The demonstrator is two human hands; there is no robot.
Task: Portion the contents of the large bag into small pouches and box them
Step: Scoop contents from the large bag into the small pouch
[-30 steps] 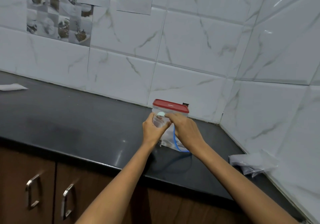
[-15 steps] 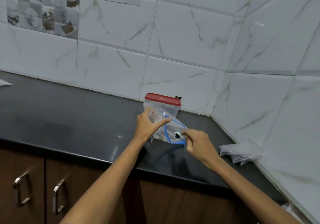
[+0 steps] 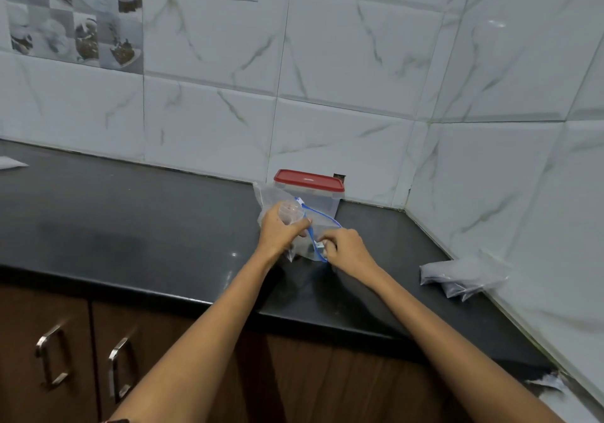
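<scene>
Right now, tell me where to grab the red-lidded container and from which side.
Grip the red-lidded container by its upper side walls just under the lid, coming from above. It stands upright against the back wall, and the zip bag, held by the left hand and right hand, blocks its front. The lid's overhanging rim should likely stop a slip.

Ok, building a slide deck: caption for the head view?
Both hands work a blue-zip clear bag before a red-lidded box.

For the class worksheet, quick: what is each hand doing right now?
Left hand: grips the bag and a small clear cup.
Right hand: pinches the bag's zip slider.
</scene>
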